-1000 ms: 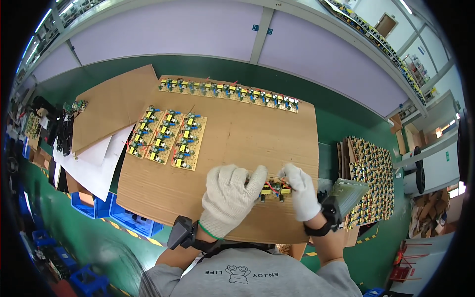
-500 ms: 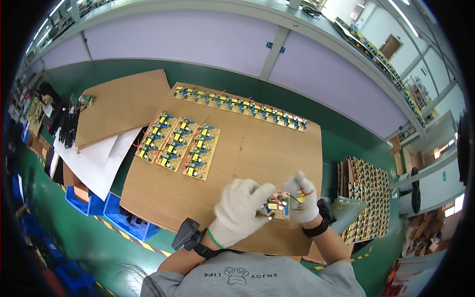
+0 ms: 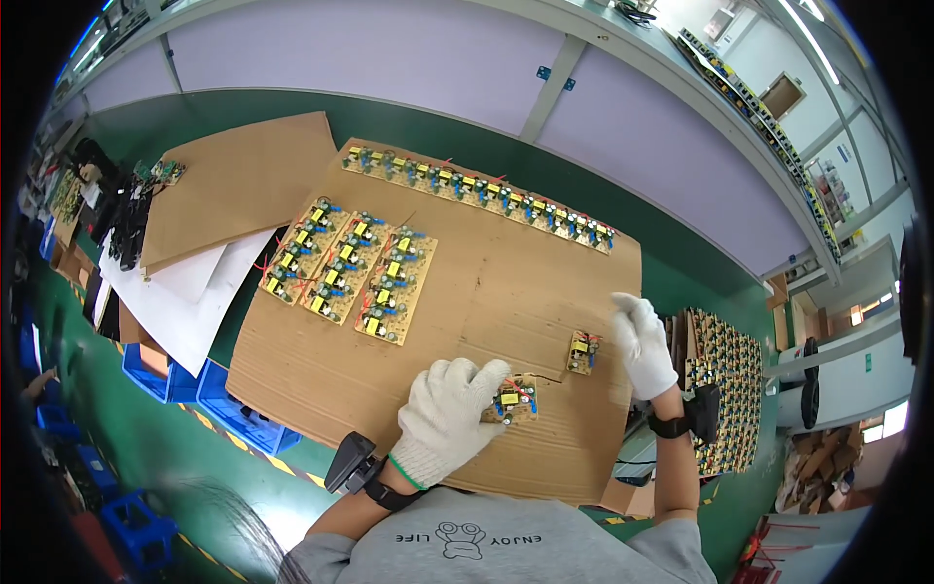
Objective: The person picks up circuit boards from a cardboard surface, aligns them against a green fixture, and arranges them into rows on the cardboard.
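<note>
My left hand [image 3: 449,409], in a white knit glove, grips a small circuit board [image 3: 516,398] with yellow, blue and black parts, low over the near half of the cardboard sheet [image 3: 506,292]. My gloved right hand [image 3: 642,348] is open with fingers stretched out, empty, near the sheet's right edge. Just left of it a single small circuit board [image 3: 583,352] lies on the cardboard, a dark wire beside it. Three board panels [image 3: 395,287] lie side by side at the left, and a long row of joined boards [image 3: 477,198] runs along the far edge.
Right of the cardboard stands a stack of board panels [image 3: 725,389]. Another cardboard piece [image 3: 233,190] and white sheets [image 3: 185,302] lie at the left, above blue bins [image 3: 243,414]. A bench with lilac panels [image 3: 370,68] closes off the far side.
The small board that was in my right hand now lies on the cardboard. My right hand has opened and moved up and right; the left, still gripping its board, shifted slightly left.
</note>
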